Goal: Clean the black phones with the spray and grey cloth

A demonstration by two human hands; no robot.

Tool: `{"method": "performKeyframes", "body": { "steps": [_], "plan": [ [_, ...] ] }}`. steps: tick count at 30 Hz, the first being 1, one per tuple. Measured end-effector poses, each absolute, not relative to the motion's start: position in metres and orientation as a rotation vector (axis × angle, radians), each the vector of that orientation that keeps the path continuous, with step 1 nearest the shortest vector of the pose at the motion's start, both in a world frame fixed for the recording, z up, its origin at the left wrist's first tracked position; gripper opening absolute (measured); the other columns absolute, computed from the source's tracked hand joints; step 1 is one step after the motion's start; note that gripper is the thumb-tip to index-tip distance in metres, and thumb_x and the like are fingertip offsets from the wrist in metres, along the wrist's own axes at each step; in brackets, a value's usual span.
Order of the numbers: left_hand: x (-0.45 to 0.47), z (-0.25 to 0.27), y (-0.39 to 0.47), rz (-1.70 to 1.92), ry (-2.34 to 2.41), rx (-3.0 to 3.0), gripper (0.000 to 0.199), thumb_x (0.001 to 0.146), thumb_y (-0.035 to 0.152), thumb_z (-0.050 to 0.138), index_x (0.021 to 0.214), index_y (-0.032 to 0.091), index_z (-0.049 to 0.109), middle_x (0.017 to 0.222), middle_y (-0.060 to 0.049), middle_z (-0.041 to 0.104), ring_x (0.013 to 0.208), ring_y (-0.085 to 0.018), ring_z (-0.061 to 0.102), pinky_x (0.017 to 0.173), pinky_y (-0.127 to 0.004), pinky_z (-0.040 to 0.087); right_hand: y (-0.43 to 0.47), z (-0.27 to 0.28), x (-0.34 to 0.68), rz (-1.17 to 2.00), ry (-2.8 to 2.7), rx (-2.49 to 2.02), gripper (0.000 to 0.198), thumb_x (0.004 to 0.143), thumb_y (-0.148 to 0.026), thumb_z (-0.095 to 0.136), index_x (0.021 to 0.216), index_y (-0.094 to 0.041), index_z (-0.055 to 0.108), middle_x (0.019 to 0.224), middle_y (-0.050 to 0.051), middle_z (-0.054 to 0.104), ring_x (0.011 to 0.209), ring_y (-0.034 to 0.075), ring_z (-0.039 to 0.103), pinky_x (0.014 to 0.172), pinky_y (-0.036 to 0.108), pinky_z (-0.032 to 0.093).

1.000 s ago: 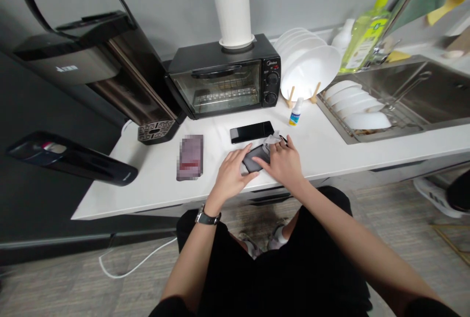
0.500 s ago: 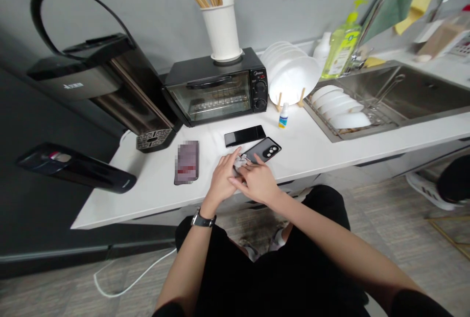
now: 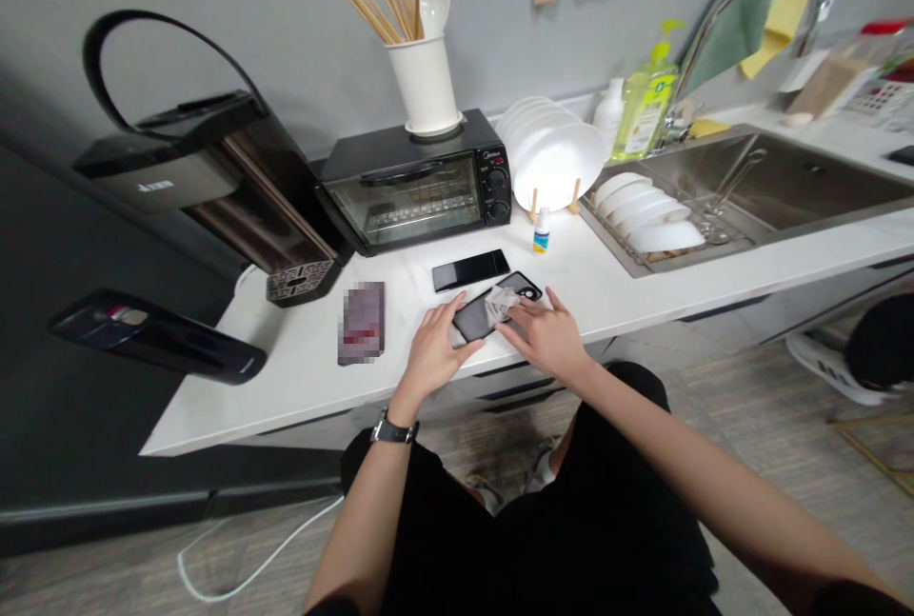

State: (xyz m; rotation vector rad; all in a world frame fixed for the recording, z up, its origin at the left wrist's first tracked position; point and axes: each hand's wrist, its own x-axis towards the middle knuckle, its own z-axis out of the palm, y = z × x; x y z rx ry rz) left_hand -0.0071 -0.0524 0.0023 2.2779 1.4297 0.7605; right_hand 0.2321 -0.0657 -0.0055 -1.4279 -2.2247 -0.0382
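A grey phone case (image 3: pixel 474 319) with a black rim and camera rings at its right end lies slanted on the counter's front part. My left hand (image 3: pixel 435 349) holds its left end, thumb at the near edge and index finger at the far edge. With its fingertips, my right hand (image 3: pixel 548 335) presses a crumpled whitish wipe (image 3: pixel 501 306) onto the case near the camera rings. Just behind lies a black phone (image 3: pixel 469 270). A small white spray bottle (image 3: pixel 542 233) with a blue and yellow label stands to the right. To the left is a blurred-out dark flat item (image 3: pixel 362 323).
A black toaster oven (image 3: pixel 421 202) backs the counter, bearing a white utensil holder (image 3: pixel 423 83). White plates (image 3: pixel 561 164) stand in a rack beside the sink (image 3: pixel 778 235), which holds white bowls. At left are a water dispenser (image 3: pixel 264 226) and a dark thermos (image 3: pixel 161 335) lying tilted.
My right hand has moved right, away from my left hand, sliding the wipe along the case toward its camera end. My left hand stays at the left end. The view has tilted up slightly.
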Motion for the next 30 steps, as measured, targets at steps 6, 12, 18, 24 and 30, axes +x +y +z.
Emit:
{"method": "performKeyframes", "body": {
  "steps": [6, 12, 18, 24, 30],
  "plan": [
    [-0.005, 0.005, -0.054, 0.743, 1.402, 2.342, 0.077, 0.094, 0.047, 0.072, 0.161, 0.027, 0.041, 0.146, -0.011, 0.061, 0.132, -0.032, 0.056, 0.116, -0.049, 0.044, -0.057, -0.011, 0.244, -0.133, -2.146, -1.505, 0.043, 0.110, -0.050, 0.044, 0.113, -0.016, 0.071, 0.124, 0.016, 0.078, 0.124, 0.030, 0.070, 0.126, 0.057, 0.026],
    [-0.004, 0.002, -0.054, 0.735, 1.419, 2.338, 0.079, 0.094, 0.045, 0.073, 0.162, 0.029, 0.039, 0.146, -0.011, 0.061, 0.132, -0.032, 0.056, 0.116, -0.050, 0.045, -0.055, -0.007, 0.218, -0.191, -2.063, -1.588, 0.048, 0.109, -0.054, 0.042, 0.111, -0.015, 0.070, 0.116, 0.019, 0.078, 0.118, 0.033, 0.069, 0.124, 0.059, 0.029],
    [-0.004, 0.001, -0.054, 0.765, 1.429, 2.305, 0.083, 0.092, 0.041, 0.076, 0.163, 0.028, 0.036, 0.147, -0.011, 0.060, 0.133, -0.033, 0.055, 0.116, -0.049, 0.045, -0.032, -0.008, 0.189, -0.296, -2.054, -1.636, 0.048, 0.108, -0.043, 0.042, 0.102, -0.010, 0.075, 0.103, 0.021, 0.080, 0.110, 0.035, 0.071, 0.120, 0.057, 0.036],
    [-0.006, -0.001, -0.053, 0.830, 1.410, 2.296, 0.077, 0.091, 0.024, 0.068, 0.162, 0.025, 0.038, 0.147, -0.011, 0.062, 0.129, -0.030, 0.057, 0.113, -0.047, 0.047, -0.043, -0.007, 0.152, -0.246, -2.135, -1.597, 0.045, 0.106, -0.037, 0.044, 0.104, -0.006, 0.077, 0.102, 0.022, 0.080, 0.107, 0.034, 0.072, 0.120, 0.054, 0.038],
    [-0.008, -0.001, -0.056, 0.838, 1.426, 2.308, 0.076, 0.088, 0.012, 0.051, 0.163, 0.019, 0.038, 0.140, -0.013, 0.065, 0.123, -0.029, 0.059, 0.109, -0.044, 0.048, -0.071, -0.002, 0.138, 0.132, -2.265, -1.418, 0.038, 0.108, -0.029, 0.042, 0.098, -0.016, 0.076, 0.105, 0.012, 0.082, 0.113, 0.026, 0.072, 0.124, 0.048, 0.036]
  ]
}}
